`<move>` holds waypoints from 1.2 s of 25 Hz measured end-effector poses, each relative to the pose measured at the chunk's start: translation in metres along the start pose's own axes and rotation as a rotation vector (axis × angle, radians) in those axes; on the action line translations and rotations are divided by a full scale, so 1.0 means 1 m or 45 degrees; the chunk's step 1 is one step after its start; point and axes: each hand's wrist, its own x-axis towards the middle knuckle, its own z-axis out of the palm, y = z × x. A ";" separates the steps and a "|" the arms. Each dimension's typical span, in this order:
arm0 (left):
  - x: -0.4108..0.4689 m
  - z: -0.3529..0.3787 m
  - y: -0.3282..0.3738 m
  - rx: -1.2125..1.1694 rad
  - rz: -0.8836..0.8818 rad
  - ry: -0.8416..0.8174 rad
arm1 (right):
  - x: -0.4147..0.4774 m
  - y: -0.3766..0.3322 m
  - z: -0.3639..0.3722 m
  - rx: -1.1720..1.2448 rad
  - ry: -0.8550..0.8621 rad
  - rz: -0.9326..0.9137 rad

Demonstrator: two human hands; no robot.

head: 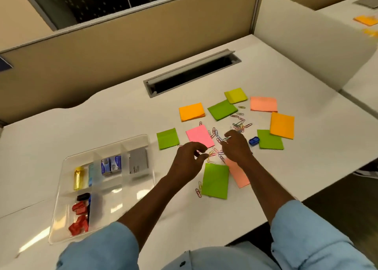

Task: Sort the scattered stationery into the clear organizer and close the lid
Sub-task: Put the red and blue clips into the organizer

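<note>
Clips, thin multicolour wire loops, lie scattered; L hand & R hand each pinch one.

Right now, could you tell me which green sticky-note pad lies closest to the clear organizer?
The green pad just left of the pink pad, leftmost of the four; the others lie farther right.

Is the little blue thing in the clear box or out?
Out. The blue item lies on the desk beside a green note, away from the clear organizer.
</note>
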 end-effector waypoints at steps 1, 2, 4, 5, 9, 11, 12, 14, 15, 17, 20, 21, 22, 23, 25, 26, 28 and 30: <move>0.010 0.015 0.010 0.058 0.018 -0.077 | 0.005 0.018 -0.011 -0.005 0.037 0.054; 0.019 0.030 0.019 0.118 0.027 -0.150 | 0.008 0.032 -0.020 0.007 0.078 0.113; 0.034 0.059 0.033 0.226 0.036 -0.280 | 0.010 0.052 -0.032 0.063 0.185 0.218; 0.041 0.074 0.040 0.279 0.046 -0.339 | 0.011 0.059 -0.037 0.063 0.233 0.237; 0.057 0.119 0.058 0.415 0.073 -0.434 | 0.017 0.079 -0.051 -0.075 0.178 0.137; 0.061 0.129 0.058 0.456 0.043 -0.441 | 0.018 0.085 -0.053 -0.138 0.062 0.092; 0.062 0.133 0.058 0.480 0.028 -0.446 | 0.019 0.088 -0.053 -0.183 0.013 0.069; 0.065 0.137 0.058 0.500 0.017 -0.442 | 0.021 0.091 -0.052 -0.272 -0.041 0.016; 0.067 0.138 0.058 0.492 0.022 -0.441 | 0.022 0.092 -0.052 -0.302 -0.041 -0.011; 0.070 0.139 0.060 0.485 0.052 -0.453 | 0.024 0.094 -0.053 -0.342 -0.016 -0.069; 0.068 0.141 0.063 0.492 0.093 -0.446 | 0.026 0.095 -0.057 -0.377 0.008 -0.111; 0.067 0.141 0.064 0.491 0.098 -0.414 | 0.027 0.093 -0.057 -0.389 0.018 -0.121; 0.066 0.140 0.066 0.473 0.097 -0.374 | 0.028 0.091 -0.057 -0.391 0.036 -0.126; 0.066 0.138 0.068 0.431 0.087 -0.331 | 0.029 0.088 -0.057 -0.380 0.061 -0.122; 0.066 0.132 0.069 0.331 0.047 -0.260 | 0.031 0.079 -0.054 -0.350 0.104 -0.119; 0.067 0.129 0.068 0.298 0.026 -0.229 | 0.031 0.075 -0.052 -0.346 0.113 -0.119; 0.067 0.122 0.065 0.269 -0.009 -0.163 | 0.030 0.067 -0.045 -0.363 0.106 -0.117; 0.064 0.114 0.060 0.259 -0.050 -0.107 | 0.027 0.059 -0.036 -0.387 0.062 -0.128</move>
